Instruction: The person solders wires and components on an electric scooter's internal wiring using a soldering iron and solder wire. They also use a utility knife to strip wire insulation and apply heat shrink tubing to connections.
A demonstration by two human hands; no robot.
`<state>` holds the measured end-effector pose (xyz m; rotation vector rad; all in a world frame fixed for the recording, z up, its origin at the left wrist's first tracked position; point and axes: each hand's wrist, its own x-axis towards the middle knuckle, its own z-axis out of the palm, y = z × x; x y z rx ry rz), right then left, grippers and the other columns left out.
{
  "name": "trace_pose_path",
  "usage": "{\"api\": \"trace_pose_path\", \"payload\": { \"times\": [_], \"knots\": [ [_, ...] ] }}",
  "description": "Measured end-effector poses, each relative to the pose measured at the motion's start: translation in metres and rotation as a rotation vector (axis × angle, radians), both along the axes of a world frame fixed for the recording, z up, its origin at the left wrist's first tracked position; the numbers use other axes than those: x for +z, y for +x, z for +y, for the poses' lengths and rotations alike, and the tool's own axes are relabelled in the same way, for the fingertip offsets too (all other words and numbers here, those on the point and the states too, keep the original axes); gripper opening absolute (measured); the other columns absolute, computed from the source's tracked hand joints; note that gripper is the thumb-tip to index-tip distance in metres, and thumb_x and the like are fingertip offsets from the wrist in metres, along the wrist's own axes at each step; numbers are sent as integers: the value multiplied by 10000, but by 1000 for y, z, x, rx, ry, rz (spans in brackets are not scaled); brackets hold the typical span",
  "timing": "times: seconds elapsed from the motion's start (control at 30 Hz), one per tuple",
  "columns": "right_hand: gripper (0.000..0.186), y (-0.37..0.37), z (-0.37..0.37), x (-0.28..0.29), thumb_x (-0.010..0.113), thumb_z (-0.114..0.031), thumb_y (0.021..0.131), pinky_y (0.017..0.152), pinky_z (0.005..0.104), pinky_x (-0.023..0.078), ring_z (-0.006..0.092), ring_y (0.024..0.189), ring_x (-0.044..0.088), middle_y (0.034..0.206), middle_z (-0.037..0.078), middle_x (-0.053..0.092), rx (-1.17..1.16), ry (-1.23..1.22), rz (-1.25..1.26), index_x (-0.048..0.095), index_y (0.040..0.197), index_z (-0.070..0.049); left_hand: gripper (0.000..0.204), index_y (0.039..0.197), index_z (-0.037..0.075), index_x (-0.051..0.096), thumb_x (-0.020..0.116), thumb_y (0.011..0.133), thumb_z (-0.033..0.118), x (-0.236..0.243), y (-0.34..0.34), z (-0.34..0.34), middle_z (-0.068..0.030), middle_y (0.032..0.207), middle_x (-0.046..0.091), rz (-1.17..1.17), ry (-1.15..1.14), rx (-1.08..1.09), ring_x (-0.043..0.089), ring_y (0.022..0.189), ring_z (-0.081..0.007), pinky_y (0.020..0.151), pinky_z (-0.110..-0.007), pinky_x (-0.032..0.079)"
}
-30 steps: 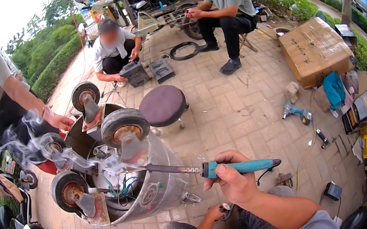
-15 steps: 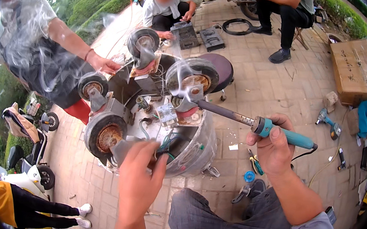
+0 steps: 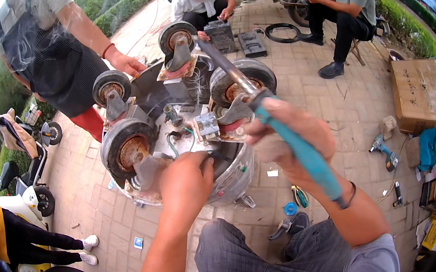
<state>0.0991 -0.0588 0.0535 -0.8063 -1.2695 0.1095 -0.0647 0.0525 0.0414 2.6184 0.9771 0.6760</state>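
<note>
My right hand (image 3: 311, 134) is closed around the teal handle of a large soldering iron (image 3: 226, 66), blurred by motion. Its metal shaft slants up to the left, above the wheels of an upturned round machine base (image 3: 234, 179). Inside the base my left hand (image 3: 186, 178) reaches down with thumb and fingers drawn together; what lies between the fingertips is hidden. Green wires (image 3: 173, 146) bend just beyond it, near a small metal terminal block (image 3: 207, 127) and a brass-coloured fitting (image 3: 171, 114). A rusty caster wheel (image 3: 130, 153) stands left of my left hand.
A co-worker's hand (image 3: 128, 64) rests on the base's far left rim. Two people sit beyond, near a dark case (image 3: 220, 36). Pliers (image 3: 300, 196), a blue tape roll (image 3: 290, 208), a drill (image 3: 384, 152) and a cardboard box (image 3: 424, 96) lie to the right.
The soldering iron has swung up and left, its shaft now above the casters, with my right hand nearer the base. My left hand has moved right and deeper among the wires. Smoke has thinned.
</note>
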Motion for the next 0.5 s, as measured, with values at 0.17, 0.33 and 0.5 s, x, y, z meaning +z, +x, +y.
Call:
{"api": "trace_pose_path", "payload": {
  "times": [0.17, 0.33, 0.5],
  "knots": [
    [389, 21, 41, 20, 629, -99, 796, 788, 344, 479, 193, 831, 605, 836, 30, 609, -465, 145, -830, 661, 1174, -186, 129, 912, 26, 662, 618, 857, 134, -4, -7, 0, -163, 819, 654, -146, -1, -58, 631, 750, -365, 653, -428, 495],
    [337, 19, 59, 14, 606, -173, 798, 967, 412, 352, 185, 950, 581, 828, 14, 616, -586, 102, -1026, 677, 1118, -248, 122, 913, 21, 652, 608, 864, 124, -5, -7, -2, -172, 814, 653, -211, -10, -55, 629, 749, -373, 651, -440, 491],
    [347, 9, 68, 11, 630, -187, 778, 1009, 443, 292, 159, 948, 575, 800, -8, 608, -611, 89, -1019, 678, 1112, -267, 122, 920, 1, 674, 657, 837, 89, -6, -8, 0, -167, 878, 638, -260, 28, -46, 631, 785, -351, 690, -396, 489]
  ]
}}
